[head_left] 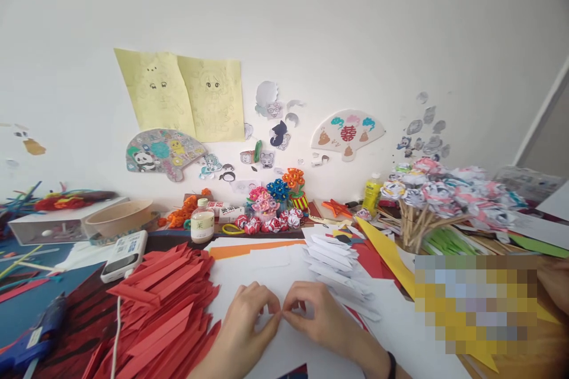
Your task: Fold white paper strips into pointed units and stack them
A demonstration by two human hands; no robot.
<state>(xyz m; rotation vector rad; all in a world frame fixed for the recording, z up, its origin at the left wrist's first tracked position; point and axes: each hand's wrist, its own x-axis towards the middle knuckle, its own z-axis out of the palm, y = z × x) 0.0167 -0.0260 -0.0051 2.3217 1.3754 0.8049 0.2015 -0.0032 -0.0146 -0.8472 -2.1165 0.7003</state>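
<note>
My left hand (pixel 246 320) and my right hand (pixel 317 317) meet over white paper sheets (pixel 258 260), with thumb and forefinger of each pinched together. Their fingertips almost touch. Whatever lies between them, if anything, is too small or too pale against the paper to make out. Close by my left hand spreads a heap of folded red paper strips (pixel 164 296). Beyond my right hand lies a stack of folded white paper strips (pixel 331 260).
A blue glue gun (pixel 44 331) and a white power bank (pixel 124 254) with a cable are at left. Behind stand a bottle (pixel 202 222) and small craft flowers (pixel 278 189). Paper flowers on sticks (pixel 440 189) fill the right, near another person's hand (pixel 555 284).
</note>
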